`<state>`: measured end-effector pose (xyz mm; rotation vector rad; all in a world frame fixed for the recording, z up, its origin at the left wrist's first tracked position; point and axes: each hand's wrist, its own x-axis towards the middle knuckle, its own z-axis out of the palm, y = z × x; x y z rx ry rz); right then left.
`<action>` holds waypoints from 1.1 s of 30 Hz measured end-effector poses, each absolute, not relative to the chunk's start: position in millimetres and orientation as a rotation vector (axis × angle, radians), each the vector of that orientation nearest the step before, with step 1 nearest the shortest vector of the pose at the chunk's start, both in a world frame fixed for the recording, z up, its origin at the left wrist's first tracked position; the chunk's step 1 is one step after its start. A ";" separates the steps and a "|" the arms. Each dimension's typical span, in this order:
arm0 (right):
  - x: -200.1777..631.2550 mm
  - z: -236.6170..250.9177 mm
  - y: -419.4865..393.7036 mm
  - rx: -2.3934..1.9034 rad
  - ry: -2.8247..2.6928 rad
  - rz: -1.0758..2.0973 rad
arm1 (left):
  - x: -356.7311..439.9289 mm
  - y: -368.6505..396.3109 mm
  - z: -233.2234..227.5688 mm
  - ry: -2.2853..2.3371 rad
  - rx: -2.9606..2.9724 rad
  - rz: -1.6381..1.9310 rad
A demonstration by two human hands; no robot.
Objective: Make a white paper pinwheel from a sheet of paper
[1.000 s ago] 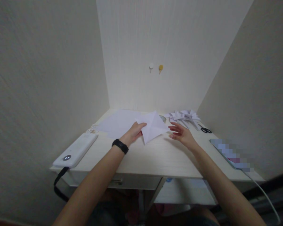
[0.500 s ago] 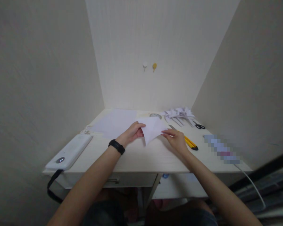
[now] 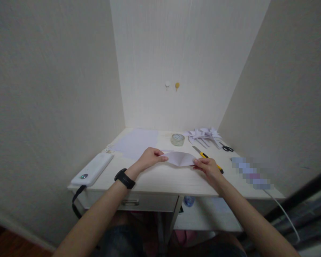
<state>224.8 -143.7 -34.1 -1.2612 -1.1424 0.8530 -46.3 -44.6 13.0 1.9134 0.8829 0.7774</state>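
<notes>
At far left, a white device (image 3: 93,169) on the desk (image 3: 160,185); inward of it, flat white sheets (image 3: 139,141), with no folding evident, judged as stock left to work; left hand (image 3: 149,159) pinches the left end of a paper piece (image 3: 179,159) between thumb and fingers; said piece is held above the desk's middle, between the hands, bent along a central crease, judged part-folded and unfinished; any cuts in it cannot be told; tape roll (image 3: 177,140) stands behind; right hand (image 3: 208,169) pinches the right end likewise; yellow cutter (image 3: 204,154) lies just beyond that hand, blade exposed; behind, a heap of folded paper shapes (image 3: 203,135), judged completed, count indeterminate; scissors (image 3: 227,147) lie beside the heap
</notes>
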 end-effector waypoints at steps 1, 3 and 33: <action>224.3 -35.0 -148.1 -1.311 -1.193 0.838 | -49.1 -49.9 9.3 0.903 1.914 0.773; 223.8 -36.9 -155.9 -1.407 -1.331 0.778 | -54.6 -58.4 0.9 0.947 1.896 0.764; 172.8 -54.7 -190.3 -1.471 -2.515 -0.126 | -47.8 -113.7 -18.9 0.901 2.920 0.582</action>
